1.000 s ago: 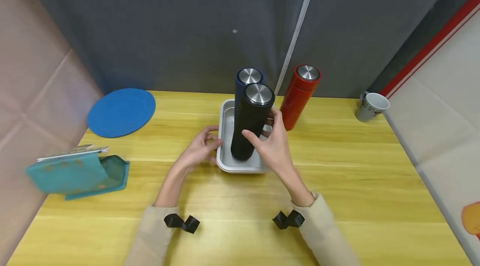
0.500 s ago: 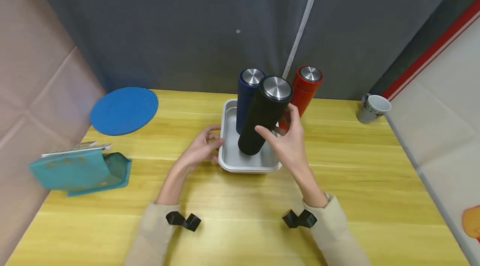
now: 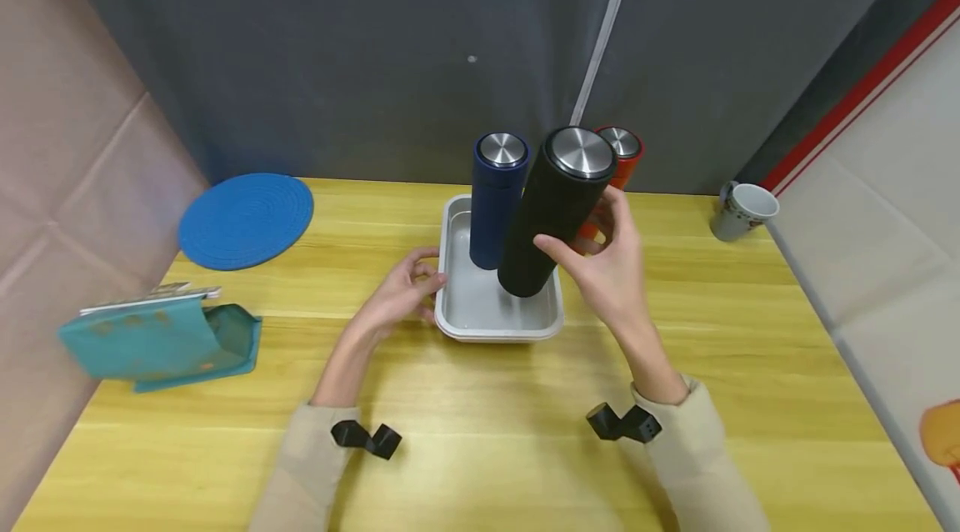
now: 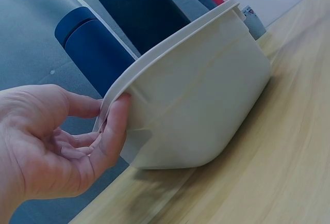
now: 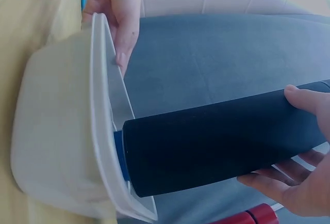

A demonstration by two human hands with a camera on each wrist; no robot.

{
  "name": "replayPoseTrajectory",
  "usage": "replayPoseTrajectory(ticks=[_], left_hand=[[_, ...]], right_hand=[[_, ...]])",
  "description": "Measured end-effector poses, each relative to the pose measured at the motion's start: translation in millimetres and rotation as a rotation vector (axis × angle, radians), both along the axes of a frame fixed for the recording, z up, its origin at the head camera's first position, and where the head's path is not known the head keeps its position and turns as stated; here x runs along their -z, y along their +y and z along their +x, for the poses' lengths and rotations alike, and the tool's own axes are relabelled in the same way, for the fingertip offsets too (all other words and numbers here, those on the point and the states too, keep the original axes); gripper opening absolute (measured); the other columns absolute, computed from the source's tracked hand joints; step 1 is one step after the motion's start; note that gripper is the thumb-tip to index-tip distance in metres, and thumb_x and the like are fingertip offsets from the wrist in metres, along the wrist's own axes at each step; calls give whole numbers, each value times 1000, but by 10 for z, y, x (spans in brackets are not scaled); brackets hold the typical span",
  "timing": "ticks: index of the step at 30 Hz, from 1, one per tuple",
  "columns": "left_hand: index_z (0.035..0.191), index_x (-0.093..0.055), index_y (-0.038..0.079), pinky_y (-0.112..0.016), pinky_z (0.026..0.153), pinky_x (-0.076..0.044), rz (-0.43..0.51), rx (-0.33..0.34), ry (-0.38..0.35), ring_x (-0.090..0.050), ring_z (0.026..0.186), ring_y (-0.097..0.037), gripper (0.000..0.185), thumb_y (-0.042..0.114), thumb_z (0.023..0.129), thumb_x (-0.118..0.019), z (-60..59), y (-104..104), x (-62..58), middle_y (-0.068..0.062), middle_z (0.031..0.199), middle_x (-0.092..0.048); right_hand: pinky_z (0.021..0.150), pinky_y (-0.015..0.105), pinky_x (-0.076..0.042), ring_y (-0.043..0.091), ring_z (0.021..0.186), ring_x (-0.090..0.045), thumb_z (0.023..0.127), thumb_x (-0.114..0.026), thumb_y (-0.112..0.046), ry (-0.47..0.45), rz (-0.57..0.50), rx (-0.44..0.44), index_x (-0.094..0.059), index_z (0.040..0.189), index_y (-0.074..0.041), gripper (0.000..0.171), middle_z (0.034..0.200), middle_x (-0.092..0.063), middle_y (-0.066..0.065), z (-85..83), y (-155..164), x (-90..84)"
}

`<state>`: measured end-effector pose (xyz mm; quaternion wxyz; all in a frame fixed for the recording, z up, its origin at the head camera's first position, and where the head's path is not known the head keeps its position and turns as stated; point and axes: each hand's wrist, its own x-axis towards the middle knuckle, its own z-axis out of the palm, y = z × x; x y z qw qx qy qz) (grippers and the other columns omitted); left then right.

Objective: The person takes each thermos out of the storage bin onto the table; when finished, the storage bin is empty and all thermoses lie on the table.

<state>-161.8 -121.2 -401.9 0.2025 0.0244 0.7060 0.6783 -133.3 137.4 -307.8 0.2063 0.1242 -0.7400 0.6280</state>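
Observation:
My right hand grips a black thermos bottle with a brushed metal lid, tilted to the right. In the right wrist view the black bottle's base is at about the rim of a light grey plastic bin. A dark blue thermos bottle stands inside the bin, towards its back. My left hand pinches the bin's left rim, the thumb outside, as the left wrist view shows. Behind the black bottle, partly covered by it, is a red thermos bottle on the table.
A round blue mat lies at the back left of the wooden table. In front of it lies a teal holder with papers or booklets. At the back right stands a patterned mug. A dark grey curtain hangs behind.
My right hand has raised the black bottle and carried it to the right, uncovering more of the blue bottle and covering more of the red one. The left hand has stayed on the bin.

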Motion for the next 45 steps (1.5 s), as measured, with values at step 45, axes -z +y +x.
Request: replayPoseTrajectory(ticks=[45], left_hand=[[147,-28,4,-27,51,-54,20,12,0,-57,68,-24,56,6,98,-55,14,-52,6,-30,114,-50]], right_hand=[[78,15,-54,15,99,-57,75,-82,-5,-103,107,289,-50,135,-15,68,114,-53,-4,-90,825,180]])
